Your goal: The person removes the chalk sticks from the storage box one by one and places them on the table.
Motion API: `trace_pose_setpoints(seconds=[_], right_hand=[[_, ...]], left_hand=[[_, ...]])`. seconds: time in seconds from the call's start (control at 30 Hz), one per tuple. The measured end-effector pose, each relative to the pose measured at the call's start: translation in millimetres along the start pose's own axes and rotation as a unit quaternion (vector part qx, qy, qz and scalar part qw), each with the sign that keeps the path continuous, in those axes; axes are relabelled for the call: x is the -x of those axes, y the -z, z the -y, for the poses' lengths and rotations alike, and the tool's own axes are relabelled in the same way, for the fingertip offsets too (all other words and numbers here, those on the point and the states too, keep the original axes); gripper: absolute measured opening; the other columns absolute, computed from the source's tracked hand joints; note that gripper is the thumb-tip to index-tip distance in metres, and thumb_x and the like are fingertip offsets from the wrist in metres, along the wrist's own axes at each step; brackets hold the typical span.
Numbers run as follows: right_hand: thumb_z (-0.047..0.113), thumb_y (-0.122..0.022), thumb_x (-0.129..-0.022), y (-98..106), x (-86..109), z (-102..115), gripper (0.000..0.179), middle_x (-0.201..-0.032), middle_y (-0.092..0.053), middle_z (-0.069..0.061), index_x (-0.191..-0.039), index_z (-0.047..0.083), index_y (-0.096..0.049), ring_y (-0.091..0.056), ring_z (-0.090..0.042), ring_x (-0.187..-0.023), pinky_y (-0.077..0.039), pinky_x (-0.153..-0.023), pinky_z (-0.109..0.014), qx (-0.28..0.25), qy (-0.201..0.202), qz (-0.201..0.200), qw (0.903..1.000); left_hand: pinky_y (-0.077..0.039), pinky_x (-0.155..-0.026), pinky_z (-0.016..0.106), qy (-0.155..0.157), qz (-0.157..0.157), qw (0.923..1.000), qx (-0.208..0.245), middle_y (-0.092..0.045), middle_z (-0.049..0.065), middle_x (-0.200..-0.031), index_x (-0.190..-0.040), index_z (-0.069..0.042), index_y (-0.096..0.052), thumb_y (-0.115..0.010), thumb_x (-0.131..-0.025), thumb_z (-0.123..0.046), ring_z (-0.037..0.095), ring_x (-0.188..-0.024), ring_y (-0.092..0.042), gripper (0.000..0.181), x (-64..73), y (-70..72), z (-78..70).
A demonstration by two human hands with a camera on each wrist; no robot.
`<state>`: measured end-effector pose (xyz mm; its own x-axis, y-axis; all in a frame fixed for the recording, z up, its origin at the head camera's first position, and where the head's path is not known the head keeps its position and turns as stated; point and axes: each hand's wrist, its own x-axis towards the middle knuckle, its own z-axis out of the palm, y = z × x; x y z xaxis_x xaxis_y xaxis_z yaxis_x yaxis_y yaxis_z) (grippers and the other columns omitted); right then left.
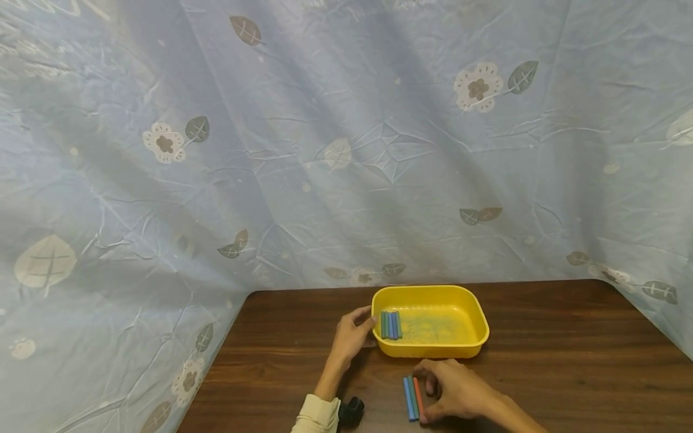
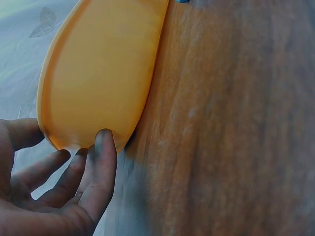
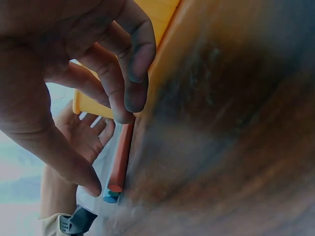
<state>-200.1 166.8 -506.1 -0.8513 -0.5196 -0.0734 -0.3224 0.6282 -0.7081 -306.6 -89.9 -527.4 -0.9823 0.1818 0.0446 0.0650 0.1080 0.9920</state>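
Observation:
My left hand (image 1: 349, 337) holds the left end of a yellow tray (image 1: 430, 351), thumb at the rim and fingertips against the outer wall (image 2: 98, 83). Inside the tray, several green and blue chalk sticks (image 1: 391, 325) lie side by side at the left. In front of it on the table, a blue chalk stick (image 1: 408, 398), a green one (image 1: 414, 397) and a red one (image 1: 419, 397) lie in a row. Bent over the red stick (image 3: 121, 157) is my right hand (image 1: 460, 391), its fingertips by the far end and its thumb beside the near end.
The brown wooden table (image 1: 563, 337) meets a pale blue patterned cloth (image 1: 379, 198) along its back edge and at its sides. A black device (image 1: 352, 412) sits at the left wrist by the cream sleeve (image 1: 316, 415). Chalk dust marks the tray's bottom.

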Motion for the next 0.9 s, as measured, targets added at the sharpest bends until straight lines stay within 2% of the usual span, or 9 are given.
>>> trace_pose_setpoints(seconds=[0.27,0.57,0.67,0.8,0.9], right_hand=[[0.033,-0.096,-0.077,6.4,-3.3,8.3,0.075,-0.090,-0.067,0.006,-0.137,0.000,-0.065,-0.056,-0.001,-0.072,-0.051,-0.060,-0.019,0.013,0.015,-0.017,0.9997],[0.036,-0.095,-0.082,21.0,-7.1,19.5,0.076,-0.093,-0.067,0.006,-0.141,0.001,-0.063,-0.055,-0.002,-0.074,-0.051,-0.063,-0.020,0.020,0.030,-0.034,0.9988],[0.037,-0.093,-0.085,26.6,-8.1,22.2,0.073,-0.094,-0.068,0.005,-0.141,0.002,-0.063,-0.055,-0.002,-0.075,-0.050,-0.063,-0.020,0.023,0.035,-0.043,0.9982],[0.042,-0.090,-0.087,33.5,-12.2,23.8,0.073,-0.097,-0.070,0.001,-0.142,0.002,-0.063,-0.057,-0.003,-0.076,-0.052,-0.065,-0.021,0.033,0.041,-0.052,0.9973],[0.046,-0.090,-0.087,37.0,-17.3,25.4,0.074,-0.098,-0.071,-0.001,-0.141,0.003,-0.064,-0.060,-0.003,-0.078,-0.054,-0.066,-0.021,0.041,0.044,-0.059,0.9964]], left_hand=[[-0.071,-0.079,0.052,0.002,0.000,1.0000,0.001,-0.068,0.025,-0.137,-0.147,0.001,-0.062,-0.069,-0.105,-0.021,0.035,-0.102,-0.077,0.048,-0.1,0.2,1.6],[-0.071,-0.079,0.051,0.000,0.005,1.0000,0.004,-0.066,0.027,-0.141,-0.148,0.002,-0.061,-0.069,-0.104,-0.021,0.038,-0.104,-0.077,0.050,-0.8,0.2,0.2],[-0.071,-0.080,0.049,0.004,0.006,1.0000,0.001,-0.066,0.026,-0.143,-0.148,0.001,-0.061,-0.069,-0.104,-0.023,0.034,-0.105,-0.077,0.051,-1.5,0.5,0.3],[-0.071,-0.079,0.050,0.001,0.003,1.0000,-0.002,-0.068,0.025,-0.139,-0.148,0.002,-0.061,-0.069,-0.104,-0.022,0.032,-0.105,-0.077,0.051,-2.0,0.2,1.9],[-0.071,-0.078,0.052,-0.004,0.001,1.0000,-0.001,-0.069,0.025,-0.136,-0.148,0.003,-0.061,-0.069,-0.104,-0.020,0.036,-0.105,-0.077,0.050,-1.3,0.0,2.9]])
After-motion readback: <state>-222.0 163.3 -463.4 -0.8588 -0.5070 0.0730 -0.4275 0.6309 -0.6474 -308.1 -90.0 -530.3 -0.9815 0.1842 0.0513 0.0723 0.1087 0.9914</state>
